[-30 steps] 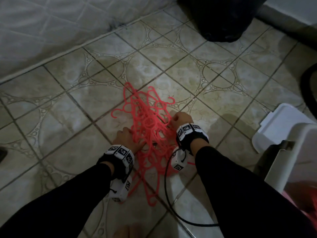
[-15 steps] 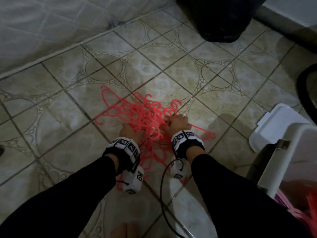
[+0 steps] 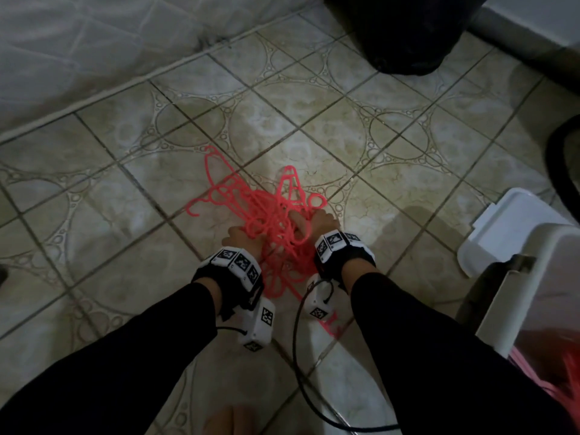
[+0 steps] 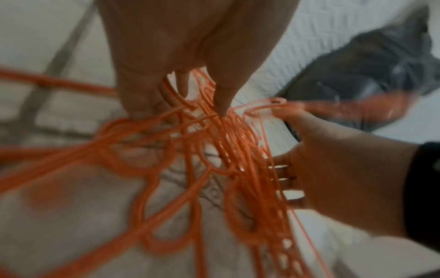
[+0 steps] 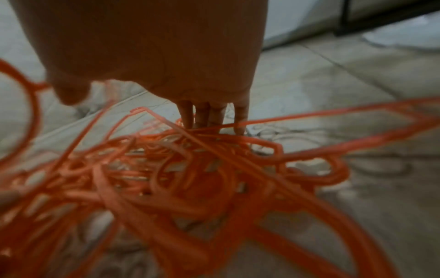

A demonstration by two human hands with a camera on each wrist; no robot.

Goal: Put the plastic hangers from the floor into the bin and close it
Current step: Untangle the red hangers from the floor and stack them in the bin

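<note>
A tangled bunch of pink-orange plastic hangers lies bunched between my two hands on the tiled floor. My left hand grips the bunch from the left, its fingers curled into the hanger wires. My right hand holds the bunch from the right, fingers hooked down among the hangers. The white bin stands at the right with its lid open; pink hangers show inside it.
A black bag sits on the floor at the top. A white quilted cover hangs at the upper left. A black cable trails from my right wrist across the tiles. A bare foot shows at the bottom edge.
My hands have pushed the spread-out hangers together into a tighter bunch and closed in on it. The bunch has shifted slightly up and right.
</note>
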